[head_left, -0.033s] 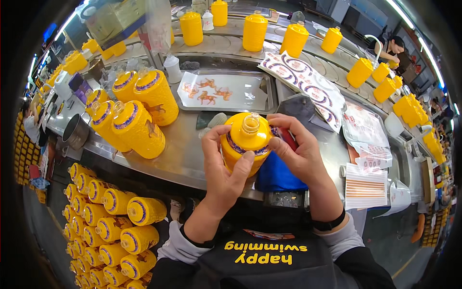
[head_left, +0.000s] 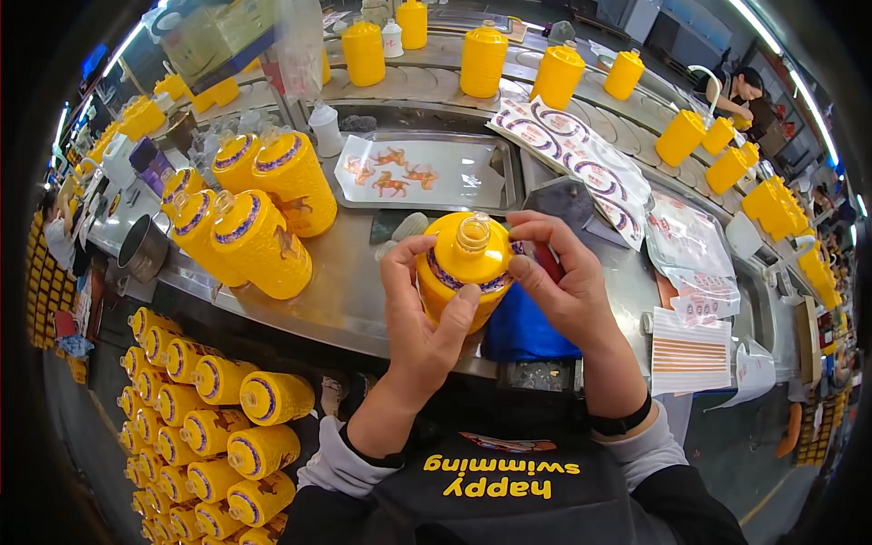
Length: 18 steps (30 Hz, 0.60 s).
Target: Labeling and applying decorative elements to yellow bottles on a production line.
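Observation:
A yellow bottle (head_left: 470,238) with a narrow, uncapped neck stands upright before me at the metal bench's front. My left hand (head_left: 425,304) grips its left side, fingers behind and thumb pressed on the front of the shoulder. Round that shoulder runs a purple patterned decal strip (head_left: 445,275). At the bottle's right side my right hand (head_left: 563,272) pinches the strip's loose end between thumb and fingers. Behind the bottle, a metal tray (head_left: 510,173) carries a white sheet (head_left: 454,186) with several orange-brown horse decals (head_left: 391,186).
Several finished-looking yellow bottles (head_left: 263,245) stand left on the bench, and rows of more (head_left: 209,431) fill the lower left. Decal sheets (head_left: 581,154) and a striped sheet (head_left: 692,354) lie right. Blue cloth (head_left: 527,327) sits by my right wrist. Bottles (head_left: 481,59) line the conveyor behind.
My right hand's fingers have shifted very slightly at the bottle's right side. My left hand and the bottle stay in place.

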Motion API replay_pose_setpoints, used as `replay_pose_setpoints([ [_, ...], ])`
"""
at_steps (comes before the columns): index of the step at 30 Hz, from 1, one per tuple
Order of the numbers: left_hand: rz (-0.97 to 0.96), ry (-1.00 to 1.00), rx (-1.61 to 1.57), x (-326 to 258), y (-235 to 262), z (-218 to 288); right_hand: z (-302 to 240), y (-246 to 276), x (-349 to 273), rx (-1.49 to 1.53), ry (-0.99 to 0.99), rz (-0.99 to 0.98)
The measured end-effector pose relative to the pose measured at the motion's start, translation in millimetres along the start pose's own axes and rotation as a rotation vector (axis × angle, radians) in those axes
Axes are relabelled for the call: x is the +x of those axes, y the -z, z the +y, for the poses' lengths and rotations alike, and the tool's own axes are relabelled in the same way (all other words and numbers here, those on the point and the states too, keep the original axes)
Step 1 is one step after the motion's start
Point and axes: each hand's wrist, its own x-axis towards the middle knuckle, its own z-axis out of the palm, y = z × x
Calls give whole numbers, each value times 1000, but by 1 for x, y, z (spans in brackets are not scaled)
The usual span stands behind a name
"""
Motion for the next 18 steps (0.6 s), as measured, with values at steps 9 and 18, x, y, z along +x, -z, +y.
replay_pose_setpoints([
  [9,16,-7,-13,0,-3,-1,-1,-2,9,43,91,136],
  [18,0,-19,-13,-1,-2,0,-2,14,-4,-101,-158,-18],
])
